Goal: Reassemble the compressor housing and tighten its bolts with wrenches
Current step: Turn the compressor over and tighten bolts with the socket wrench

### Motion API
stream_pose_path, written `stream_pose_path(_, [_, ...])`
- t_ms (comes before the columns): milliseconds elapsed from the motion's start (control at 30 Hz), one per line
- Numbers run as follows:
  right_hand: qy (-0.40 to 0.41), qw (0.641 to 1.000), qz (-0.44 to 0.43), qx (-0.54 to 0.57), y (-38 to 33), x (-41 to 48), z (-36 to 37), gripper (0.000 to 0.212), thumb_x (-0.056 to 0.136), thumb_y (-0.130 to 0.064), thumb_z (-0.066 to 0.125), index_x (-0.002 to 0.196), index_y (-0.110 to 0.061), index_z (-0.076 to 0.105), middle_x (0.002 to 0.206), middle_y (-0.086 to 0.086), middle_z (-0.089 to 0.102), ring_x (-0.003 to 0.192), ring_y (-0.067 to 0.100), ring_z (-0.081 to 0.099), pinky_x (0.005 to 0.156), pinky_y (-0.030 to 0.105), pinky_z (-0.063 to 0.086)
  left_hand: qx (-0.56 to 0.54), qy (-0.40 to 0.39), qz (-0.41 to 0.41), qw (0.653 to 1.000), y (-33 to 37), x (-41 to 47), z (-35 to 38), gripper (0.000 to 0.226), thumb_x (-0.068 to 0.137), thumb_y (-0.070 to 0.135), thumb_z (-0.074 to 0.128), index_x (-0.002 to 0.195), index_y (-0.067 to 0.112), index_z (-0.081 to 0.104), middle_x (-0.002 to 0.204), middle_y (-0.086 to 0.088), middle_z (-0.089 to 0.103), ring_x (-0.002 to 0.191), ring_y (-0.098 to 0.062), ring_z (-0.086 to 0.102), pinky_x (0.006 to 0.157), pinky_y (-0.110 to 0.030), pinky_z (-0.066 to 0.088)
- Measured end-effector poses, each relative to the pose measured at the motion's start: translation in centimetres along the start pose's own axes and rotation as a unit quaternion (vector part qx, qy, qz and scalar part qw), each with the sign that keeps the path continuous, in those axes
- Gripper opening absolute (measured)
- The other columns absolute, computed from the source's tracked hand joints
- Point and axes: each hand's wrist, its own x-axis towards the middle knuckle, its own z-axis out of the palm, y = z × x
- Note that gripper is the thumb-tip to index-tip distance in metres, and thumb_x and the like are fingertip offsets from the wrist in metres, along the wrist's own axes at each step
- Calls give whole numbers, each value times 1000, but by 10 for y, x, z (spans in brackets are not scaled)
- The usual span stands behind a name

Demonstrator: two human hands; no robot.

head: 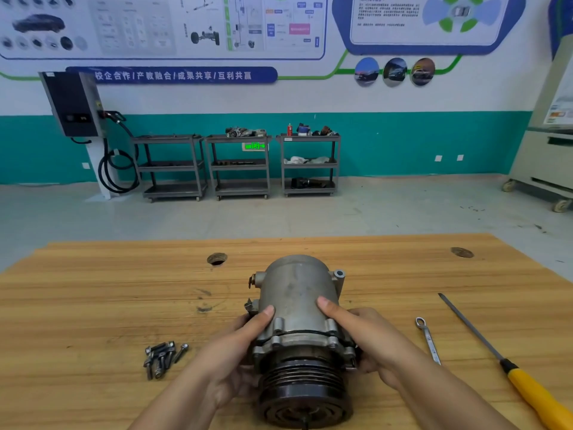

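**Housing together, bolts not yet in**

Left of the hands, the bolts point(162, 358) lie loose. The left hand point(245, 352) and right hand point(359, 333) clasp the compressor housing point(297, 293) between them, its halves seemingly mated. The wrench point(429, 339) lies untouched just right of them.

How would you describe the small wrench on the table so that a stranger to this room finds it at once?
On the light wooden table, look right of the grey metal compressor in the middle. A small silver ring wrench lies flat, between the compressor and a long tool with a yellow handle. It is the shorter, all-metal one, with a ring at its far end.
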Motion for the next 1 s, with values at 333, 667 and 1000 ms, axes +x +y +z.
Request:
stream_pose_path(333, [16,993,-27,-117,4,-7,-5,49,85,-68,39,93,-29,68,84,-5,73,74,16,70,55,29,55,23,-23,-18,999,-4,-1,-9,52,56,51,70,100,23,66,58,-6,68,49,-25,59,65,-40,52])
stream_pose_path(667, [193,962,-191,16,40,-25,-13,17,86,-42,55,91,-28,63,95,-6,68,69,15,69,49,27,50,130,71,109,983,-28,-17,-16,73,73,64,51,137,31,38,113,-2,63,84,-17,64,72,-32,51])
stream_pose_path(1000, [56,980,-181,-55,52,-28,0,60,63,-69,50,119,-48,47,124,-23,52,113,-9,46,90,17,38,226,57,322,918,-38,-14,-23,44,75,38,64,116,43,49,120,7,55,103,6,56,76,-5,43])
